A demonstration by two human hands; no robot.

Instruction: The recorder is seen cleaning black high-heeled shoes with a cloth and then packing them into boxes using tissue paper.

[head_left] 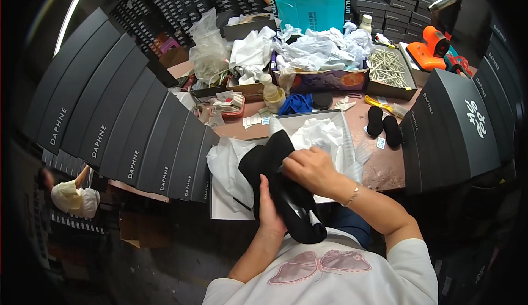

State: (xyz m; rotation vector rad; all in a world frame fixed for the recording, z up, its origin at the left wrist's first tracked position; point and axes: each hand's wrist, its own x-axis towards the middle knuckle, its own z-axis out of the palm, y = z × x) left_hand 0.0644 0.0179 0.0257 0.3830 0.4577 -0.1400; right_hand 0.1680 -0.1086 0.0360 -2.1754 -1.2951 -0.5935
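A black boot [286, 195] sits in both hands at the desk's near edge, soft matte shaft toward the open box, glossy heel toward the person's lap. The left hand [270, 211] is wrapped around it from below, fingers hidden under the black material, thumb up along the side. The right hand [311, 167] is curled over the top of the shaft, pinching or pressing the fabric; the fingertips are tucked out of sight.

The judgement here: keep that underside support firm so the limp shaft doesn't fold, and work the top hand gently, since the fabric looks pliable and would crease.

Just behind the boot, an open white shoebox [335, 119] lies with crinkly white tissue paper [319, 134] spilling out. More tissue [228, 167] drapes over the near left corner. Toward the right edge, two black oval pads [384, 127] lie side by side. Along the left edge, dark flat shoebox lids [132, 123] stand fanned in a row, smooth and rectangular.
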